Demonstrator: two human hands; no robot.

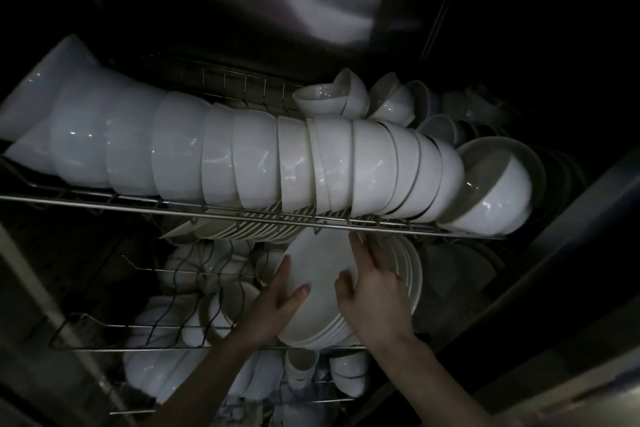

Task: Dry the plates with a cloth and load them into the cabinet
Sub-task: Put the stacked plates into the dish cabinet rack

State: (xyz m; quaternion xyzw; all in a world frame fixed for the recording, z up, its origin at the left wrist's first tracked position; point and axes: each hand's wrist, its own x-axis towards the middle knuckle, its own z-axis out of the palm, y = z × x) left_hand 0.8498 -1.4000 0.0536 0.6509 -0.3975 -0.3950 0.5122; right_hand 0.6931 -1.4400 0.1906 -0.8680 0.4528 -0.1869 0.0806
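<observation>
"Two grips on one plate (315,263), was it?"

"Yes. My left hand (277,308) pinched its left rim, thumb on the face and fingers behind. My right hand (375,302) lay spread, fingers straight along the right edge and thumb on the face."

"Where did the plate stand?"

"It stood tilted on edge in the lower rack (138,348) of the cabinet (311,10), at the front of a stack of plates (414,281), just under the upper rack (138,202)."

"And above?"

"White bowls (256,159) lay on their sides in a long row."
</observation>
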